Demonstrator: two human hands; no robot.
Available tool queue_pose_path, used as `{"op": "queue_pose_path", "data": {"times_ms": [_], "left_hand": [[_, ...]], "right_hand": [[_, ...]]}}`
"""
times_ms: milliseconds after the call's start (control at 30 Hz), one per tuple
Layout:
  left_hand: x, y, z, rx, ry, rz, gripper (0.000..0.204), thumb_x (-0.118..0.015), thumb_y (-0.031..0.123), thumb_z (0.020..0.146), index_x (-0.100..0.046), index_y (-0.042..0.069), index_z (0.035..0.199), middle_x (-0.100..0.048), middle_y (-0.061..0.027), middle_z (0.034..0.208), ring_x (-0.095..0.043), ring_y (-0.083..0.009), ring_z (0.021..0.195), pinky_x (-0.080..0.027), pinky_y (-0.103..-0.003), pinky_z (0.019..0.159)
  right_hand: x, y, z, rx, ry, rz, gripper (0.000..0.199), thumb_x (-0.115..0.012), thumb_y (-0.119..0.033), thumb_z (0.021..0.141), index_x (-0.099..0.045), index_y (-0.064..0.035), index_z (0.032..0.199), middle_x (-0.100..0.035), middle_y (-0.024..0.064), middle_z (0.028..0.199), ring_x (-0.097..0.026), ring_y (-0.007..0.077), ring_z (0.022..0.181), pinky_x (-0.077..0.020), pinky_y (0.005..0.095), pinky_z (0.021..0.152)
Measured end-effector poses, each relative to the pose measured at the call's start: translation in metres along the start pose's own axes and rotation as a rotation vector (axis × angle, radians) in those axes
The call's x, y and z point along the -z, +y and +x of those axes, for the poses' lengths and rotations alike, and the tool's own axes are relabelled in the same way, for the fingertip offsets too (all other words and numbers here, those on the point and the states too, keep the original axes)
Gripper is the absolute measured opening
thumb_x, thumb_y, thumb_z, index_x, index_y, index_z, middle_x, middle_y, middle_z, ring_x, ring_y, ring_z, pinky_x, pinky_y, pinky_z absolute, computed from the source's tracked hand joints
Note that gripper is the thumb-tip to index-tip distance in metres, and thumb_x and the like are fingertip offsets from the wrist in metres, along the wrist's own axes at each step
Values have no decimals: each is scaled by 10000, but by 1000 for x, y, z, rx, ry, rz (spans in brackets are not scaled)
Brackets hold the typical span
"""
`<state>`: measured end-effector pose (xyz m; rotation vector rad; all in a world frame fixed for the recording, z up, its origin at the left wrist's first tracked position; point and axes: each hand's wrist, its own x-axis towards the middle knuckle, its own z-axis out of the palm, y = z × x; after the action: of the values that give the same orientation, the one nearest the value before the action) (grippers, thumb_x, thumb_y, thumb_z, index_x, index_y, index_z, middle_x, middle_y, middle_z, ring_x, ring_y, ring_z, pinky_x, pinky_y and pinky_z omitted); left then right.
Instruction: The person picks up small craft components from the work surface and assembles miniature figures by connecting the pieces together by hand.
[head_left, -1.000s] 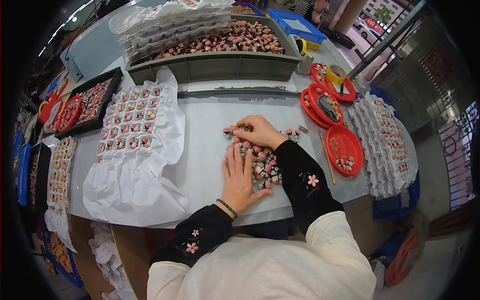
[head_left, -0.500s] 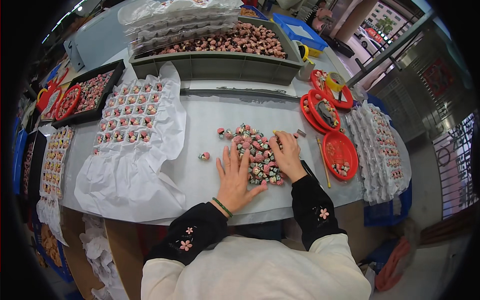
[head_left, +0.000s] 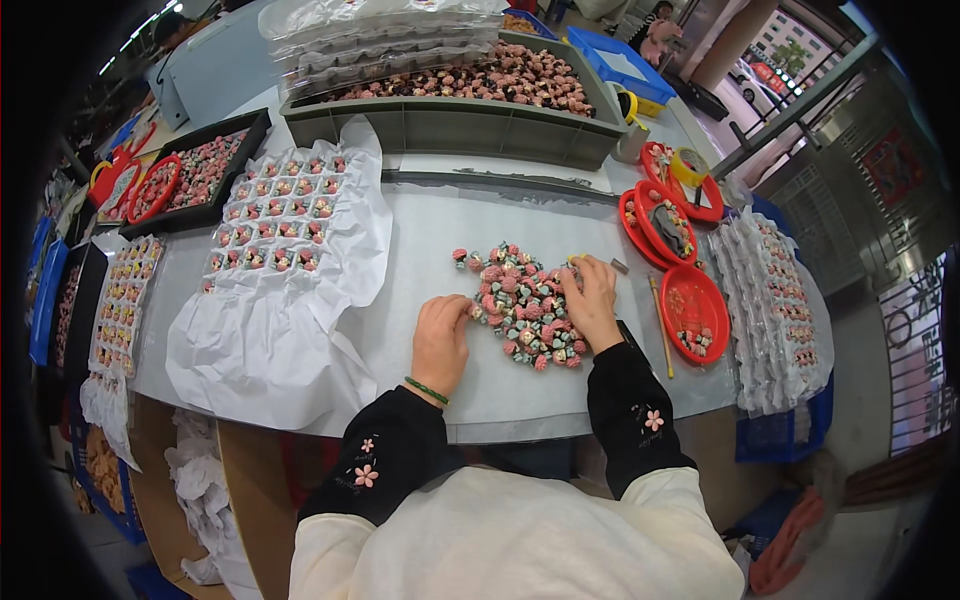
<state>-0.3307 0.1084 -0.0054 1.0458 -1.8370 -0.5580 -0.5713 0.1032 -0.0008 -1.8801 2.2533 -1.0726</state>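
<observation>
1. Small, knobbly pink-and-grey figurines [head_left: 525, 310]: heaped loose on the pale, smooth worktop [head_left: 430, 220], between both hands; too many and overlapping for a count.
2. Progress, by judgement: mostly gathered into one heap; a piece or two straggling at its far-left fringe.
3. Bare left hand [head_left: 440, 340], one: at the heap's left edge, fingers curled inward; impossible to say whether pinching a piece.
4. Bare right hand [head_left: 592, 300], one: at the right edge, fingers bent (yellow spot at a fingertip, nature unclear); grasp likewise uncertain.
5. Crumpled white sheet [head_left: 265, 350], one: at left, celled rows of similar figurines at the far end.
6. Round red plastic dishes [head_left: 700, 295], apparently four; thin wooden stick [head_left: 661, 328], one.
7. Rectangular grey plastic bin [head_left: 450, 130], one: beyond, contents uncounted.
</observation>
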Motion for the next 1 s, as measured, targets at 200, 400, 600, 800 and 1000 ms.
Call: {"op": "queue_pose_path", "data": {"times_ms": [200,400,600,800,1000], "left_hand": [[-2,-2,0,-13,118,53,225,-609,-22,715,-562,-3,934,-572,-111,898,-510,-280,867,-415,-342,773],[9,8,6,23,141,-1,219,-605,12,743,-577,11,960,-571,-100,884,-495,-263,850,-402,-328,758],[12,13,4,79,238,-283,257,-601,37,778,-584,26,1034,-574,-69,872,-515,-188,777,-416,-294,720],[12,15,0,284,48,-804,233,-560,28,838,-566,-24,1065,-596,-73,939,-540,-104,847,-430,-230,738],[14,4,14,526,2,-1173,226,-578,32,831,-553,-47,1041,-611,-114,996,-580,-140,879,-461,-247,767]], "right_hand": [[6,-19,2,83,-86,176,299,-587,-231,806,-589,-8,1006,-582,135,996,-479,289,979,-377,373,865],[22,-23,14,75,-7,-12,294,-587,-257,789,-608,-44,991,-598,127,1012,-443,305,1042,-329,434,891],[-3,-3,7,9,-48,25,327,-582,-263,794,-593,-31,1024,-573,151,1040,-462,312,1014,-351,427,868],[23,-63,-3,320,157,-12,275,-600,-180,799,-587,9,998,-596,142,936,-543,266,902,-418,360,800],[6,-107,-41,-38,-243,875,224,-571,-27,838,-550,34,1052,-604,68,921,-577,94,790,-470,208,695]]}}
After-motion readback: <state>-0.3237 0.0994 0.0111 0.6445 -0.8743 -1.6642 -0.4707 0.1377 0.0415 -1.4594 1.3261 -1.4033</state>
